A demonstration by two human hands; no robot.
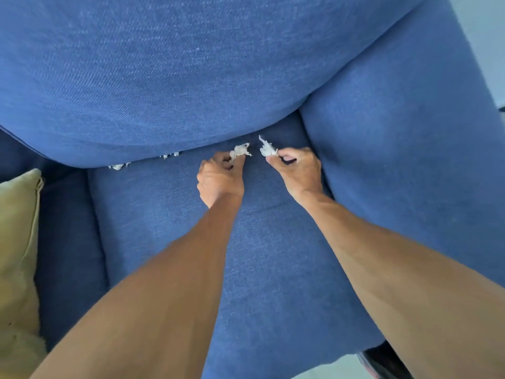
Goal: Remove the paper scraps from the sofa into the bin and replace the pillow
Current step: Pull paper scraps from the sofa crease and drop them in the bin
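Back cushion [164, 77] over paper scraps [117, 166]

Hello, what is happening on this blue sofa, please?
A person is picking paper scraps off the blue sofa seat. The left hand pinches one scrap; the right hand pinches another. More scraps lie along the back cushion's edge. A yellow pillow rests at the left.
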